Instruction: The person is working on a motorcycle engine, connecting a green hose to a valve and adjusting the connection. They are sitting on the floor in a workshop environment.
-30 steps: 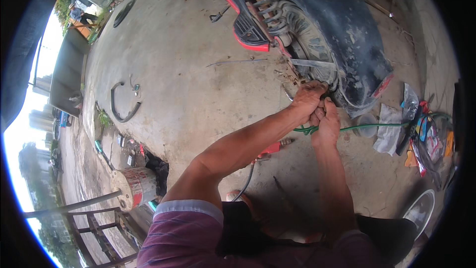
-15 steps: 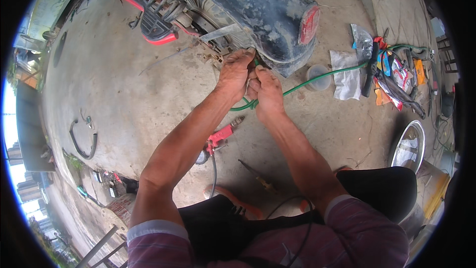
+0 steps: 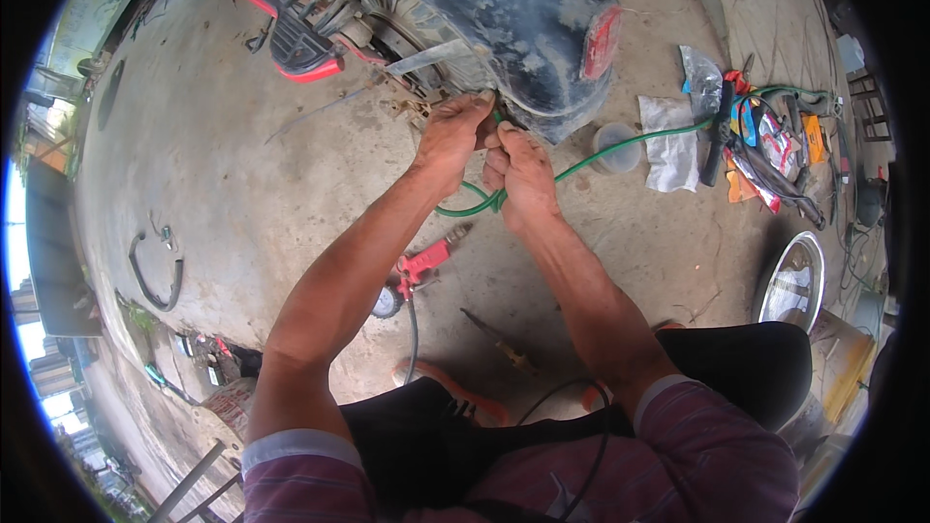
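My left hand is closed, its thumb and fingertips pinching beside the wheel, under the dusty dark fender of a vehicle. What it pinches is hidden. Close against it, my right hand is closed round a thin green hose. A short green length rises between the two hands toward the left fingertips. Below the hands the hose makes a small loop, then runs off to the right. A red tyre inflator with a round gauge and black hose lies on the concrete below my hands.
Right of the vehicle stand a clear plastic tub and a pile of torn packets and tools. A metal basin is at far right. A yellow-handled tool lies near my feet; a curved black hose lies left.
The whole view has shifted slightly left. Both hands keep their place at the wheel with almost the same grip, and a bit more of the green loop shows.
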`<control>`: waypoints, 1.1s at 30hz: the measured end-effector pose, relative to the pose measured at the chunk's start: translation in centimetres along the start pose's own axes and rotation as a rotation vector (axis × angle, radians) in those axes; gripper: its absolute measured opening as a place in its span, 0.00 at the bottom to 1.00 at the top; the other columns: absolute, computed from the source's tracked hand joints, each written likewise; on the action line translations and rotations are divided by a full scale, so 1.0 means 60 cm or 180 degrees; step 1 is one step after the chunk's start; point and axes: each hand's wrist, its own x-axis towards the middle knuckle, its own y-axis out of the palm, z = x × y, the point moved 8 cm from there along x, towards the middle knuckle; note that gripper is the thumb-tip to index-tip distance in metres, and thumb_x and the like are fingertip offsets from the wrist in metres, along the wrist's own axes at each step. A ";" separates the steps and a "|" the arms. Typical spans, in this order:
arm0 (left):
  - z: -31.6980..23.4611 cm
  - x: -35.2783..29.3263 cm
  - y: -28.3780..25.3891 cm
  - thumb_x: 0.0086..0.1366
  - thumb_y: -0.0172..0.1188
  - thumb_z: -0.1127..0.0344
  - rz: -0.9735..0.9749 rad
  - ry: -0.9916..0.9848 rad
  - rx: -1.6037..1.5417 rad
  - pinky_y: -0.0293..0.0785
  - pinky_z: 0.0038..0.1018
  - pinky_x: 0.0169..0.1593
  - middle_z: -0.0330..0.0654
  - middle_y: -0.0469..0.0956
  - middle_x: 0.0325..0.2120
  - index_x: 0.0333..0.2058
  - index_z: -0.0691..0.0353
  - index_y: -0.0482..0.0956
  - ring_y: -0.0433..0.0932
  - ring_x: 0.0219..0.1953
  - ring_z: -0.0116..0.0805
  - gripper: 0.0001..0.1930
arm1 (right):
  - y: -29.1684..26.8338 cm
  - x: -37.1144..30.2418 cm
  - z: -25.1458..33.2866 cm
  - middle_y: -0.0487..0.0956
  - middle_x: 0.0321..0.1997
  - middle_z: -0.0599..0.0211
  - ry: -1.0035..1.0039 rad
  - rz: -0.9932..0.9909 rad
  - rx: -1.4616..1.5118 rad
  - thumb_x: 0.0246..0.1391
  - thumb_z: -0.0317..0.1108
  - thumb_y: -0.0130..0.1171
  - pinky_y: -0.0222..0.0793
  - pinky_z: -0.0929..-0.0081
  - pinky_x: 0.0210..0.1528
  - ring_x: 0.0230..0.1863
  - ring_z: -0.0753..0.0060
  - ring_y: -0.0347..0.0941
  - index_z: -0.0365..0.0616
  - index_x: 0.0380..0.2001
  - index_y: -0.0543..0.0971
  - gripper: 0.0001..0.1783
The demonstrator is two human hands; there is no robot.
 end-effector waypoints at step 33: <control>0.005 -0.005 0.002 0.69 0.58 0.56 0.0279 -0.0025 0.0241 0.65 0.25 0.34 0.33 0.74 0.21 0.30 0.60 0.80 0.69 0.25 0.25 0.14 | -0.091 -0.023 0.048 0.80 0.44 0.67 -0.1067 0.1235 -0.3179 0.44 0.12 0.47 0.68 0.76 0.52 0.48 0.73 0.74 0.40 0.44 0.78 0.24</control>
